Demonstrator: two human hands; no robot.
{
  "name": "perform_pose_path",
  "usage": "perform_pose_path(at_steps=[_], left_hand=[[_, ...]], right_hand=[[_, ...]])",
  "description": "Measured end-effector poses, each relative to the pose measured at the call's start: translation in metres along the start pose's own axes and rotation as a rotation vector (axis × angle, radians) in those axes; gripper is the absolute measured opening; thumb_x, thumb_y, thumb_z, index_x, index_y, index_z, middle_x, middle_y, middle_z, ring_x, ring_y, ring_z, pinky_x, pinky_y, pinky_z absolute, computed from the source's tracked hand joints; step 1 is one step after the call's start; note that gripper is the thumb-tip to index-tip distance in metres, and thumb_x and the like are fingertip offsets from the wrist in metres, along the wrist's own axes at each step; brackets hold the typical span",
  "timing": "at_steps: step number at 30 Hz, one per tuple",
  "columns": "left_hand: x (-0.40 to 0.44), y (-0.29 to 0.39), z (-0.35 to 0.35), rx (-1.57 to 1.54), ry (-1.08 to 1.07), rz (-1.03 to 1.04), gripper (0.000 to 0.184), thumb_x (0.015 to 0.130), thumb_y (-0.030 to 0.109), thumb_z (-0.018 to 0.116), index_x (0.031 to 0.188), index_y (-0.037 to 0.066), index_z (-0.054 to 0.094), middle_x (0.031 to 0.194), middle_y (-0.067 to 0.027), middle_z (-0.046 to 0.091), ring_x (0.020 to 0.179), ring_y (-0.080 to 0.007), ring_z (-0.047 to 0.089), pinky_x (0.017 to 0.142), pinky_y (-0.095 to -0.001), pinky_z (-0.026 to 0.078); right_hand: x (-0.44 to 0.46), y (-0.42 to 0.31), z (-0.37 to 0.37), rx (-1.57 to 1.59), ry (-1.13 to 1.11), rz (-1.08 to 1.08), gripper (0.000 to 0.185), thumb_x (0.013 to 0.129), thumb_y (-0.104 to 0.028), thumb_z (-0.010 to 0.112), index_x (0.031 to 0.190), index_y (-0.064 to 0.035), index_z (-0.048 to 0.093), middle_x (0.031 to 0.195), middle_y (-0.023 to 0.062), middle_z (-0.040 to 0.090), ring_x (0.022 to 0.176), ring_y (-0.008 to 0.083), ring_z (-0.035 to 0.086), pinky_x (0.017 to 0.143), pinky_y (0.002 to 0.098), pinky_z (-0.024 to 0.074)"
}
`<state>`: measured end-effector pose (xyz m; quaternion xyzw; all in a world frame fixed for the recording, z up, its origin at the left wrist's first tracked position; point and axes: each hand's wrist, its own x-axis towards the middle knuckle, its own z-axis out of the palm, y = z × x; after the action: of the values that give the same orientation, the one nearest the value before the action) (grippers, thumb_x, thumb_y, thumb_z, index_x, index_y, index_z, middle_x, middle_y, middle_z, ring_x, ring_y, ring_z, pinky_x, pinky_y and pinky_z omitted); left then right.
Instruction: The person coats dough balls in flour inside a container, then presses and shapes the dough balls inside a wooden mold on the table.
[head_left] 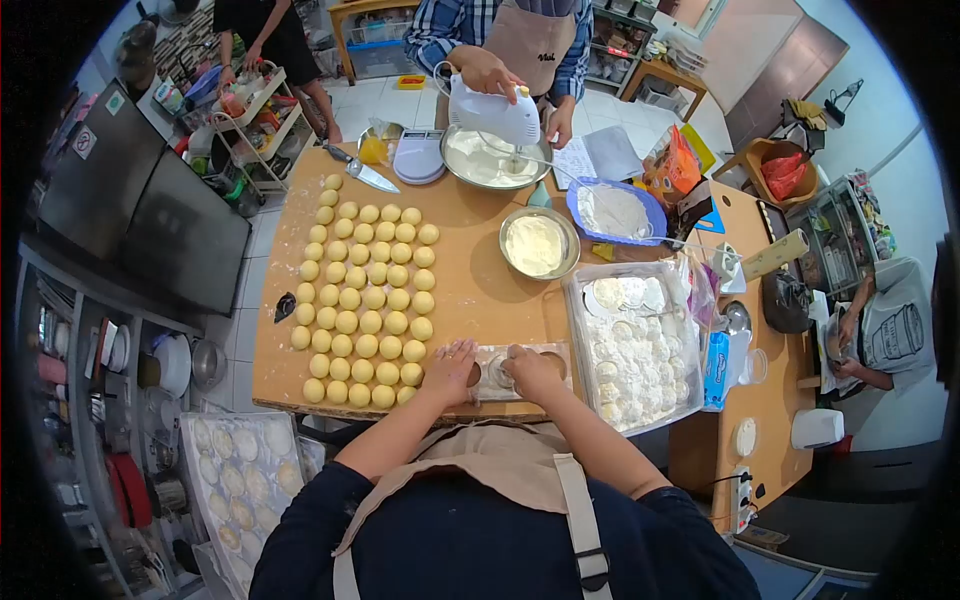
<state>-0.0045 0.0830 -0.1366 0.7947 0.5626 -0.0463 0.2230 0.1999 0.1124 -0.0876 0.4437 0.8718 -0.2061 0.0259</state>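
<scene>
A flour-dusted wooden mould board point(490, 391) with round hollows lies at the table's near edge. My left hand point(450, 374) rests flat on its left end, fingers stretched out. Over the middle hollow my right hand point(532, 374) bends its fingers down against a small white floured piece point(497, 374), partly hidden by the fingers. Just right of that hand is another round hollow point(553, 363). Rows of yellow dough balls point(370, 322) cover the table to the left. On the right, a plastic tray point(574, 330) holds floured white rounds.
Opposite, a person point(530, 50) runs a white hand mixer point(493, 112) in a metal bowl point(452, 170). A bowl of pale cream point(535, 246), a blue flour basin point(660, 222), a knife point(372, 178) and a scale point(419, 158) share the table. Another tray point(192, 440) stands lower left.
</scene>
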Motion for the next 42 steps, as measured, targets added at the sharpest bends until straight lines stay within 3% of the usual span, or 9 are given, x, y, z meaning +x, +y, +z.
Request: perform_pose_path(at_steps=[4,13,19,22,25,30,33,36,42], left_hand=[[-0.002,0.002,-0.007,-0.047,-0.021,-0.006,0.111,0.059,0.04,0.086,0.147,0.006,0.027,0.156,-0.0092,0.025,0.143,-0.0266,0.025,0.117,-0.0454,0.021],[-0.003,0.002,-0.002,-0.01,-0.007,-0.008,0.106,0.063,0.039,0.083,0.147,0.006,0.028,0.155,-0.0098,0.027,0.143,-0.0261,0.026,0.117,-0.045,0.022],[-0.001,-0.001,-0.002,-0.002,-0.004,0.006,0.109,0.061,0.041,0.084,0.147,0.006,0.027,0.155,-0.0096,0.027,0.143,-0.0258,0.026,0.116,-0.0457,0.022],[-0.005,0.003,-0.008,-0.043,-0.028,-0.004,0.11,0.061,0.042,0.084,0.148,0.006,0.027,0.155,-0.0093,0.027,0.143,-0.0259,0.025,0.116,-0.0458,0.022],[-0.005,0.005,-0.015,-0.018,-0.06,-0.004,0.111,0.061,0.043,0.084,0.148,0.006,0.026,0.155,-0.0091,0.026,0.144,-0.0257,0.024,0.116,-0.0457,0.022],[0.0,-0.002,0.002,0.033,0.036,0.033,0.112,0.059,0.046,0.085,0.146,0.005,0.028,0.154,-0.0121,0.028,0.142,-0.028,0.027,0.116,-0.0457,0.023],[-0.003,0.001,-0.007,-0.013,-0.021,0.011,0.111,0.059,0.045,0.085,0.146,0.005,0.028,0.154,-0.0115,0.028,0.142,-0.028,0.027,0.115,-0.0465,0.023],[-0.003,0.001,-0.006,-0.029,-0.022,0.01,0.113,0.059,0.043,0.085,0.148,0.006,0.026,0.156,-0.0095,0.025,0.143,-0.0258,0.025,0.116,-0.0455,0.022],[-0.004,0.004,-0.011,0.017,-0.06,-0.002,0.114,0.058,0.045,0.085,0.148,0.007,0.025,0.156,-0.009,0.026,0.144,-0.0255,0.025,0.117,-0.0447,0.022]], right_hand=[[0.004,-0.003,0.004,-0.045,-0.028,0.001,0.012,0.079,-0.005,0.062,0.088,-0.0087,0.068,0.103,0.0122,0.056,0.099,0.0301,0.062,0.077,0.0427,0.0542],[0.004,-0.005,0.015,-0.071,0.025,-0.061,0.013,0.075,-0.004,0.063,0.087,-0.0085,0.067,0.098,0.0133,0.057,0.089,0.0313,0.063,0.074,0.0431,0.0534],[0.004,0.002,0.008,0.111,0.059,-0.041,0.018,0.071,0.0,0.061,0.088,-0.0059,0.066,0.097,0.0155,0.057,0.09,0.0355,0.062,0.078,0.0448,0.0512],[0.003,0.01,-0.031,0.21,0.193,-0.042,0.022,0.068,0.002,0.06,0.089,-0.004,0.065,0.097,0.0176,0.057,0.092,0.0381,0.06,0.08,0.045,0.0499],[0.006,0.014,-0.05,0.156,0.181,0.041,0.024,0.067,0.002,0.06,0.09,-0.0027,0.065,0.098,0.0192,0.057,0.092,0.039,0.06,0.08,0.0449,0.0496],[-0.002,0.003,-0.012,0.089,-0.001,0.008,0.024,0.069,-0.001,0.061,0.091,-0.007,0.067,0.103,0.0177,0.058,0.094,0.0354,0.062,0.079,0.0443,0.051],[0.002,-0.006,-0.005,0.003,-0.081,-0.012,0.022,0.07,-0.002,0.062,0.091,-0.008,0.068,0.104,0.016,0.057,0.094,0.0335,0.063,0.077,0.0441,0.0522],[0.003,-0.003,0.008,-0.049,0.039,-0.072,0.013,0.076,-0.002,0.062,0.086,-0.0064,0.068,0.101,0.0151,0.058,0.094,0.0323,0.064,0.074,0.0432,0.0552],[-0.001,-0.009,-0.005,-0.016,-0.034,-0.037,0.013,0.076,0.0,0.059,0.084,-0.0056,0.067,0.1,0.0166,0.058,0.093,0.034,0.063,0.078,0.0438,0.0533]])
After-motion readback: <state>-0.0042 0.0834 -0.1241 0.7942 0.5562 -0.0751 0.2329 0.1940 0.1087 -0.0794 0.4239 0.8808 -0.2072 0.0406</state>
